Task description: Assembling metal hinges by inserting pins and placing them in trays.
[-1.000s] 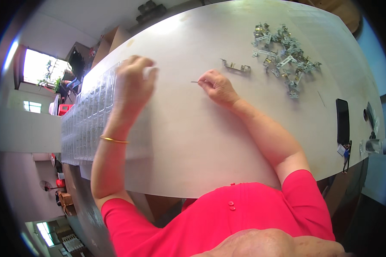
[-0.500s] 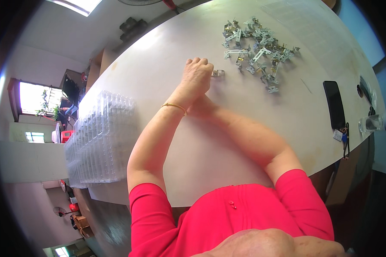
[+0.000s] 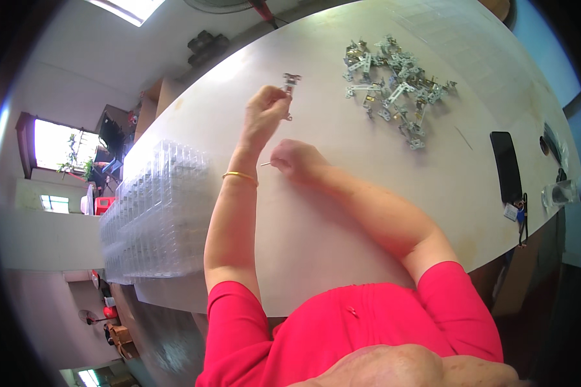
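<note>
Raised over the table, my left hand (image 3: 263,115) pinches a small silvery metal bracket (image 3: 292,80), whose upper end juts past the fingertips. My right hand (image 3: 297,160) is closed just below and to the right, near the left wrist. Out of its fingers pokes the tip of a thin, pale stick (image 3: 265,164); the rest is hidden in the hand. Farther off to the right lies a loose heap of similar metal brackets (image 3: 397,87), some with brass-coloured pieces. The two hands are apart.
Clear plastic trays (image 3: 155,216) are stacked at the table's left edge. A thin wire-like rod (image 3: 463,137) lies on the pale table (image 3: 342,232), beside a black phone (image 3: 505,166). Keys (image 3: 512,211) and a clear cup (image 3: 558,192) are near the right edge.
My hands have separated. The left has moved left, lifting the bracket into plainer view; the right stays lower, and the stick's tip now shows.
</note>
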The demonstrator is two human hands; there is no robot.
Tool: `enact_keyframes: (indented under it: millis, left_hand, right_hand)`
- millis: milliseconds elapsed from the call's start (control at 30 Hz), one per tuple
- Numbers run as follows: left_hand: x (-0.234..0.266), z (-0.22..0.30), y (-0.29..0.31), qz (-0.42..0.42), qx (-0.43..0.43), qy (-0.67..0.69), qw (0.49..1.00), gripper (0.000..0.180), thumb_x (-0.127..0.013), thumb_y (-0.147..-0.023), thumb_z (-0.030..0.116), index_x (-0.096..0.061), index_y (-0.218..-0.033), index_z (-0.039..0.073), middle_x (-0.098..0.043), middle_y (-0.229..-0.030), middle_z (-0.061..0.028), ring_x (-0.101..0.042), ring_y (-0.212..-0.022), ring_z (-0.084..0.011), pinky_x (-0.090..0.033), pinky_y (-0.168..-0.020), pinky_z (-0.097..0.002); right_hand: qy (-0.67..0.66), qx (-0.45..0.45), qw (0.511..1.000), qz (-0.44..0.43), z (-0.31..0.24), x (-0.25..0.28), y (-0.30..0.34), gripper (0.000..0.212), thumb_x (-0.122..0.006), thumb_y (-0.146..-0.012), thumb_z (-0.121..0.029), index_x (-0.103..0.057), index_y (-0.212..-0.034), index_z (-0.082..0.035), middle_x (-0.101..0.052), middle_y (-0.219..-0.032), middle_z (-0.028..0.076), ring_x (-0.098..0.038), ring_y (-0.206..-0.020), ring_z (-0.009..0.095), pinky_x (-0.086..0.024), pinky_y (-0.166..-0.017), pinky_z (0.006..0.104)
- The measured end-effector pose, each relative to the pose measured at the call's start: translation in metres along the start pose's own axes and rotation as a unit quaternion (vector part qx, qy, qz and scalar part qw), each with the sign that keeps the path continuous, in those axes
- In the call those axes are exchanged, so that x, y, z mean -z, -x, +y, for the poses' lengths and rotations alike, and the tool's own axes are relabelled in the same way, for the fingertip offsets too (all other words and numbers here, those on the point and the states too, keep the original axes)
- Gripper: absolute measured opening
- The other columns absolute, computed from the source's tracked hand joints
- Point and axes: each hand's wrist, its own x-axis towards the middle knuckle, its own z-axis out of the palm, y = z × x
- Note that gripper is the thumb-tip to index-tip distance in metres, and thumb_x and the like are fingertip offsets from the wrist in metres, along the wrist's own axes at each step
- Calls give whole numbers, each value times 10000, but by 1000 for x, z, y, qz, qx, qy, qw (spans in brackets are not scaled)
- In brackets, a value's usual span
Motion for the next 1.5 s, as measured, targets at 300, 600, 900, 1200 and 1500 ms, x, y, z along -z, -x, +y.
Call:
enact_keyframes:
  millis: [300,600,900,1200,1500]
  left_hand:
    - [51,-46,68,125,142,477,859,225,-536,-903,57,-509,-1118,-5,-656,-994,-180,-678,-851,-288,-555,-847,-427]
    - [19,-65,102,92,163,525,831,210,-525,-990,174,-570,-1117,13,-639,-853,-79,-568,-647,-137,-478,-625,-298]
    - [15,-69,106,61,162,508,844,273,-516,-1006,219,-605,-1144,2,-611,-819,-48,-496,-591,-91,-438,-552,-253]
    - [17,-68,109,73,172,490,852,291,-499,-1008,219,-608,-1174,7,-616,-803,-34,-491,-558,-79,-424,-506,-231]
    - [13,-62,110,132,139,366,911,250,-530,-1001,181,-622,-1161,12,-630,-775,-24,-439,-517,-35,-331,-449,-183]
  right_hand:
    - [-154,-146,961,177,0,3,-12,109,-596,-942,-139,-626,-927,-35,-663,-806,134,-661,-738,289,-529,-687,376]
    - [-195,-155,959,137,-5,8,-9,126,-635,-950,-158,-660,-972,-36,-653,-734,28,-587,-652,89,-497,-620,271]
    - [-189,-151,962,126,-6,9,-10,130,-630,-960,-170,-670,-979,-47,-638,-727,13,-561,-646,73,-483,-600,255]
    - [-184,-142,964,128,-5,9,-9,117,-640,-944,-144,-670,-963,-33,-671,-751,37,-570,-660,87,-487,-624,271]
    - [-157,-133,971,118,-4,9,-9,122,-631,-949,-138,-654,-1018,-41,-663,-756,38,-578,-654,98,-490,-619,277]
